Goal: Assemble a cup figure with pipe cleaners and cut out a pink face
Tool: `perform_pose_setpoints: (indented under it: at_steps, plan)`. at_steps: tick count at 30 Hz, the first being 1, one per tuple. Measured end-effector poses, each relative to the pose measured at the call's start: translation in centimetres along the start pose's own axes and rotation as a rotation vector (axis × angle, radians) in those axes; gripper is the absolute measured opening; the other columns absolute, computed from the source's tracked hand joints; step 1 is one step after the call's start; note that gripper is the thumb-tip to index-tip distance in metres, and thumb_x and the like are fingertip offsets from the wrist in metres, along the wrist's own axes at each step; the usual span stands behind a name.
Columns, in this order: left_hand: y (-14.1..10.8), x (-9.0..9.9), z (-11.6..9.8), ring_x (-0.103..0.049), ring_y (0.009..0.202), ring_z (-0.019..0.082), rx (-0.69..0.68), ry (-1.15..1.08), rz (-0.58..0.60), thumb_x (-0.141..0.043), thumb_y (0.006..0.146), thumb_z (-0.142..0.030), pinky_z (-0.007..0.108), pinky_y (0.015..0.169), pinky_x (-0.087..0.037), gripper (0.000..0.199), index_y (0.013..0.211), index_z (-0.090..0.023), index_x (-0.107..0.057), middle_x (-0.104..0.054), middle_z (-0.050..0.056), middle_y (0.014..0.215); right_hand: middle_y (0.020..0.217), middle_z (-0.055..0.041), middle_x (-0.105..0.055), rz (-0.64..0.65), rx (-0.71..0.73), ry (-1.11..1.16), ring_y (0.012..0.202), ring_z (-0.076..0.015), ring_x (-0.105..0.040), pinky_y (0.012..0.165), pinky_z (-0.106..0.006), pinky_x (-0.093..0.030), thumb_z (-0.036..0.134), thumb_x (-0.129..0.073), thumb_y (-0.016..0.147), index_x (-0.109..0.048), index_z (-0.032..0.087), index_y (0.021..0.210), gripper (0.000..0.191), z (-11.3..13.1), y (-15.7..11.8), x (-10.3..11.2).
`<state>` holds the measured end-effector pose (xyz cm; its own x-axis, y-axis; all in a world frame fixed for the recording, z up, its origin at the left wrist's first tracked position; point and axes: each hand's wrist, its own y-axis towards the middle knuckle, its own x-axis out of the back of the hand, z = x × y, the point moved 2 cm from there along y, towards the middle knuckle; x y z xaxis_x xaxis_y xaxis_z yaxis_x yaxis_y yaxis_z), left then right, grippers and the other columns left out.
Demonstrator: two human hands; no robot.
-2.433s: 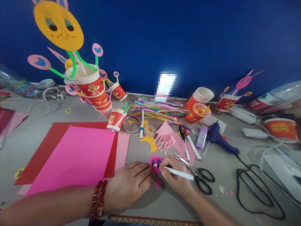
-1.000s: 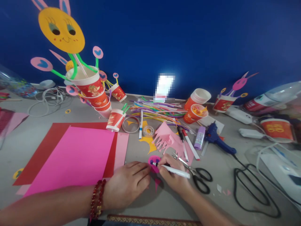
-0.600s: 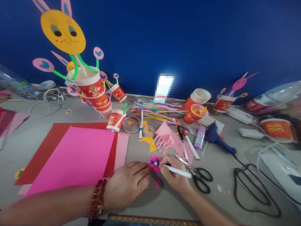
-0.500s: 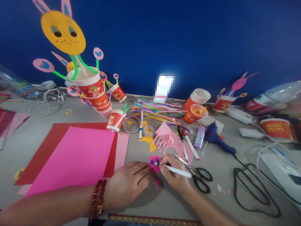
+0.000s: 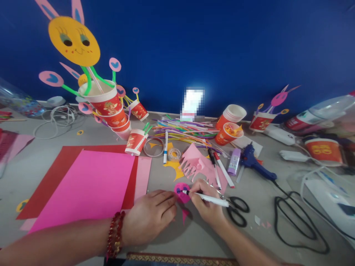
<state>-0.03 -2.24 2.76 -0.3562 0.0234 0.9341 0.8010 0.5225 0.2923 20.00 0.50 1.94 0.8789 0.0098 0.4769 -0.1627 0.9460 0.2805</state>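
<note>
My right hand (image 5: 205, 207) grips a white marker (image 5: 215, 200) with a black tip. That tip rests on a small magenta paper disc (image 5: 183, 198) bearing purple eye shapes and small dark marks. Flat on the table lies my left hand (image 5: 151, 216), its fingers stretched out and their tips at the disc's left edge. Just below the disc is a small magenta paper scrap (image 5: 184, 215). Black-handled scissors (image 5: 241, 205) lie beside my right hand, their blades partly hidden behind it.
Left of my hands are stacked magenta (image 5: 91, 184) and red sheets. Behind stand decorated paper cups (image 5: 108, 107) and pipe cleaners (image 5: 183, 131). Pink paper offcuts (image 5: 198, 164), pens, a glue stick (image 5: 234, 162) and a blue glue gun (image 5: 256, 164) with a looped cord lie to the right.
The marker's rear end has shifted slightly right and its tip moved a little over the disc's eye area. My left hand stays in place.
</note>
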Motion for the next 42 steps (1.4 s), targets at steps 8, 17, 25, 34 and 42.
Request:
perform_pose_setpoints:
  at_steps: [8,17,25,34,42]
  plan:
    - [-0.08,-0.29,0.05,-0.062,0.116,0.022,0.000,0.010,-0.002,-0.048,0.101,-0.025,0.037,0.097,-0.051,0.020,0.107,-0.013,-0.063,-0.069,0.009,0.122,0.054,0.0053,-0.051,0.102,0.017,-0.041,0.049,-0.0115,-0.047,0.049,-0.022,-0.034,0.013,-0.047,0.079,-0.049,0.022,0.065,0.017,0.12,-0.07,-0.24]
    - [-0.17,-0.12,-0.11,-0.063,0.114,0.022,-0.005,-0.003,-0.031,-0.050,0.101,-0.024,0.037,0.096,-0.052,0.019,0.105,-0.013,-0.064,-0.070,0.009,0.120,0.056,0.0044,-0.053,0.162,0.000,-0.096,0.051,-0.0127,-0.049,0.053,-0.023,-0.035,0.015,-0.048,0.078,-0.050,0.022,0.067,0.014,-0.23,-0.26,-0.44]
    - [-0.09,-0.13,-0.01,-0.062,0.116,0.022,-0.002,-0.007,-0.013,-0.048,0.101,-0.024,0.037,0.097,-0.052,0.020,0.107,-0.013,-0.064,-0.069,0.010,0.122,0.055,0.0045,-0.052,0.166,0.002,-0.099,0.051,-0.0129,-0.048,0.052,-0.024,-0.035,0.015,-0.047,0.078,-0.048,0.023,0.065,0.015,0.03,-0.16,-0.38]
    - [-0.14,-0.16,-0.01,-0.061,0.117,0.022,-0.002,-0.006,0.001,-0.048,0.102,-0.026,0.037,0.098,-0.052,0.021,0.109,-0.013,-0.064,-0.069,0.010,0.122,0.054,0.0046,-0.051,0.143,-0.002,-0.082,0.050,-0.0128,-0.048,0.051,-0.024,-0.035,0.016,-0.047,0.080,-0.048,0.023,0.066,0.016,0.09,-0.13,-0.36]
    - [-0.09,-0.21,-0.02,-0.062,0.116,0.022,0.007,-0.009,-0.008,-0.050,0.101,-0.025,0.037,0.098,-0.052,0.019,0.107,-0.014,-0.063,-0.069,0.009,0.122,0.054,0.0045,-0.051,0.127,-0.006,-0.073,0.049,-0.0127,-0.047,0.050,-0.024,-0.035,0.015,-0.047,0.079,-0.049,0.023,0.064,0.016,0.12,-0.12,-0.28]
